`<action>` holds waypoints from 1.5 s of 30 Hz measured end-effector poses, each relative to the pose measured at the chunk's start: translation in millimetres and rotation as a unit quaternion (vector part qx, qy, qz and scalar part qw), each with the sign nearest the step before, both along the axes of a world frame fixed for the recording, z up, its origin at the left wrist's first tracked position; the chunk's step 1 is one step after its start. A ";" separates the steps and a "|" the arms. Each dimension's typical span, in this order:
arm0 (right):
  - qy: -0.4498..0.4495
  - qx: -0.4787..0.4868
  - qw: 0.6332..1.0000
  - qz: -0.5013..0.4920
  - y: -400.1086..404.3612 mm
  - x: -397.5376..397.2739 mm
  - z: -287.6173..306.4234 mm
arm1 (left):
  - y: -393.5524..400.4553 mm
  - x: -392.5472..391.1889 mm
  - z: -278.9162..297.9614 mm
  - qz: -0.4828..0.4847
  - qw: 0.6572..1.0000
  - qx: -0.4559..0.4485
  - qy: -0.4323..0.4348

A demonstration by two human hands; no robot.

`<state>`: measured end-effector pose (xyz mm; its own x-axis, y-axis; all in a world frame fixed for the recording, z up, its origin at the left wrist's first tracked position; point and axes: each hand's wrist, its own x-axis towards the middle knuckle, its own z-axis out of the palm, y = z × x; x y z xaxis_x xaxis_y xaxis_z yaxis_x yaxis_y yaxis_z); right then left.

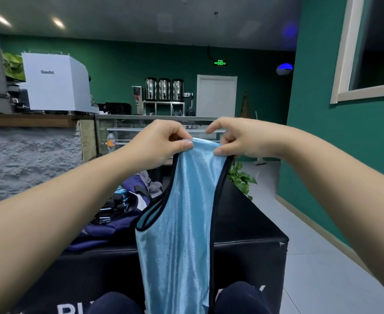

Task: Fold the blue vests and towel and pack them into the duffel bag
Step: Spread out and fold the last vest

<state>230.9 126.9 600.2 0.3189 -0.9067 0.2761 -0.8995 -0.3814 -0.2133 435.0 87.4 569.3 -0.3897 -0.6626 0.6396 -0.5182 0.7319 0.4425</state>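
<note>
A shiny light-blue vest point(182, 223) with black trim hangs in the air in front of me, held up by its shoulder strap. My left hand point(161, 143) pinches the strap's left side between thumb and fingers. My right hand point(236, 138) pinches its right side, close beside the left. The vest's lower part hangs down between my knees. Behind it on the left, a navy duffel bag point(109, 225) lies open on a black box-shaped table point(243, 223), with clothes and dark items inside. I cannot pick out the towel.
A counter with a white machine point(55, 82) stands at the back left, a glass display case point(123, 132) behind my hands. A potted plant point(241, 177) sits by the table's far right corner. Tiled floor point(311, 257) runs along the green wall on the right.
</note>
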 end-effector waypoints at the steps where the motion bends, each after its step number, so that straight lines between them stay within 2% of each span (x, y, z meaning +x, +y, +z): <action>1: 0.034 0.001 0.999 -0.016 -0.2 2.8 1.8 | 0.1 -1.0 -0.3 -0.004 1.000 -0.007 -0.011; 4: 0.069 -0.034 0.996 -0.051 -2.8 18.6 3.5 | -3.3 -6.0 -2.3 -0.004 0.999 -0.035 -0.034; 8: 0.073 -0.100 0.990 -0.062 -16.3 43.9 2.1 | -10.4 -7.4 -5.6 0.018 0.999 -0.043 0.021; 11: -0.003 -0.103 0.992 -0.069 -30.3 53.9 0.5 | -11.5 -0.1 -16.4 0.099 0.981 -0.165 0.020; 13: -0.071 -0.115 0.989 -0.067 -36.3 56.7 0.5 | -10.0 6.3 -30.8 0.087 0.971 -0.222 -0.010; 15: -0.127 -0.115 0.983 -0.062 -38.6 55.9 2.5 | -4.7 10.6 -49.2 0.050 0.985 -0.153 -0.059; 17: -0.153 -0.104 0.981 -0.063 -41.4 52.8 4.7 | -6.0 16.4 -70.1 0.062 0.984 -0.064 -0.153; 19: -0.161 -0.105 0.979 -0.066 -46.8 47.1 5.2 | -10.1 22.9 -85.1 0.077 0.956 -0.037 -0.282; 20: -0.172 -0.106 0.977 -0.070 -49.5 43.3 5.4 | -13.9 27.3 -89.6 0.093 0.929 -0.049 -0.354; 22: -0.196 -0.098 0.972 -0.087 -54.0 32.8 4.9 | -21.6 33.7 -89.9 0.127 0.855 -0.109 -0.491; 24: -0.178 -0.090 0.972 -0.122 -56.3 21.5 0.5 | -27.5 38.0 -80.0 0.149 0.793 -0.144 -0.573; 25: -0.170 -0.077 0.974 -0.131 -60.0 14.7 -1.6 | -30.8 40.0 -72.3 0.148 0.789 -0.137 -0.581; 28: -0.151 -0.072 0.979 -0.118 -60.3 -4.1 -0.8 | -44.6 46.1 -43.5 0.118 0.839 -0.105 -0.520; 30: -0.151 -0.135 0.974 -0.102 -62.2 -14.1 5.6 | -55.8 50.9 -29.3 0.085 0.875 -0.136 -0.458; 32: -0.161 -0.180 0.967 -0.080 -62.7 -21.0 11.4 | -60.9 54.0 -24.2 0.053 0.891 -0.146 -0.427; 37: -0.139 -0.139 0.979 -0.052 -79.2 -34.3 8.4 | -65.4 54.4 -37.1 -0.018 0.926 -0.116 -0.358; 40: -0.165 -0.139 0.975 -0.047 -96.1 -38.2 10.1 | -71.0 53.2 -41.3 -0.048 0.959 -0.106 -0.260; 43: -0.170 -0.131 0.976 -0.048 -121.1 -39.6 12.7 | -84.6 46.1 -47.0 -0.041 0.992 -0.019 -0.120; 45: -0.168 -0.119 0.977 -0.051 -142.4 -40.6 13.8 | -101.0 39.9 -53.7 -0.030 0.998 0.005 -0.051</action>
